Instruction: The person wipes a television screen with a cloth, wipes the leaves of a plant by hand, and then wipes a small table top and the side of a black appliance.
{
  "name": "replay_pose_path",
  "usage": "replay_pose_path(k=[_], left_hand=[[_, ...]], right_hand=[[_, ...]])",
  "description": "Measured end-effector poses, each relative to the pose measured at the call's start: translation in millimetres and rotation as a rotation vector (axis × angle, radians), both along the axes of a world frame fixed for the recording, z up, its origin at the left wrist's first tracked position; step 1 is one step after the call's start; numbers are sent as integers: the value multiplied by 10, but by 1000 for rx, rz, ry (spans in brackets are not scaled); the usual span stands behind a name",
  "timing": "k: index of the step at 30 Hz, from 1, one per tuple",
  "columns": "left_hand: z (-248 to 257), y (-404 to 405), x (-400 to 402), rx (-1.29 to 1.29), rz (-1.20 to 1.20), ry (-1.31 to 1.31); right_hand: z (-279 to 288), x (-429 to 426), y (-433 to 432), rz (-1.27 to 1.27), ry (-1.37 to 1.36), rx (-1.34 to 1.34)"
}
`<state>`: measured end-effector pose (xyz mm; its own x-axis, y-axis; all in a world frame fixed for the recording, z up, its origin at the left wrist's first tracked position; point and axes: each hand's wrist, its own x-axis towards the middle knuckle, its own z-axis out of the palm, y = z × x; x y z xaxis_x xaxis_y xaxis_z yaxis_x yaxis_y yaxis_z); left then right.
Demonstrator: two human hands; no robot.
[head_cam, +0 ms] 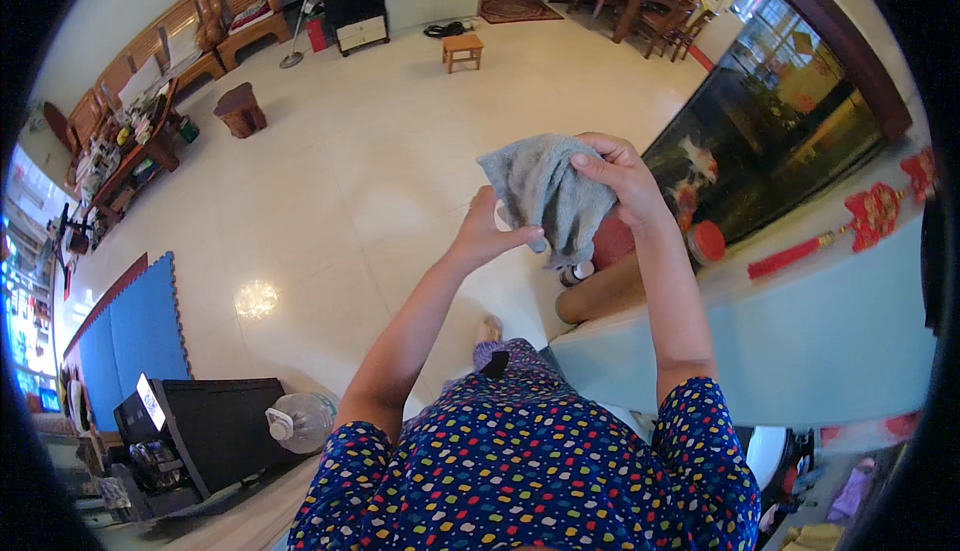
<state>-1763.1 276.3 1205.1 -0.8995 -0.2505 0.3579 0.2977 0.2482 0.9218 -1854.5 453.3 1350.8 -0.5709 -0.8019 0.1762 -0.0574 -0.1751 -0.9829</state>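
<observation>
A grey terry cloth (551, 191) hangs in loose folds between my two hands, above the tiled floor. My right hand (626, 180) pinches its upper right edge, thumb on the near side. On the other side, my left hand (491, 232) has its thumb against the cloth's lower left edge, and its other fingers are partly hidden. A small pale patch (502, 213) shows between the thumb and fingers of that hand; I cannot tell what it is.
Close on the right are a fish tank (780, 116), a pale blue surface (750, 341) and a red-lidded jar (705, 242). A large plastic bottle (304, 423) stands lower left beside a black box (225, 423). Ahead are a small wooden stool (462, 48) and a stump stool (241, 110).
</observation>
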Motion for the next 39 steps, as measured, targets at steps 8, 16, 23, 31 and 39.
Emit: replay_pose_path(k=[8,16,23,31,39], left_hand=[[203,-268,-131,946,-446,-144],[-41,-593,-643,1079,-495,-296],[-32,-1344,-998,1416,-286,-405],[45,-2123,-1709,1344,-422,-386],[262,-3566,-2446,587,-278,-436]], right_hand=[[-226,-872,-266,-108,51,-40],[-1456,-1435,-1089,-458,382,31],[-2446,-1584,-1027,34,-360,477],[-1910,-2043,-2362,123,-557,-259],[-1191,-2855,-2575,-547,-202,-149]])
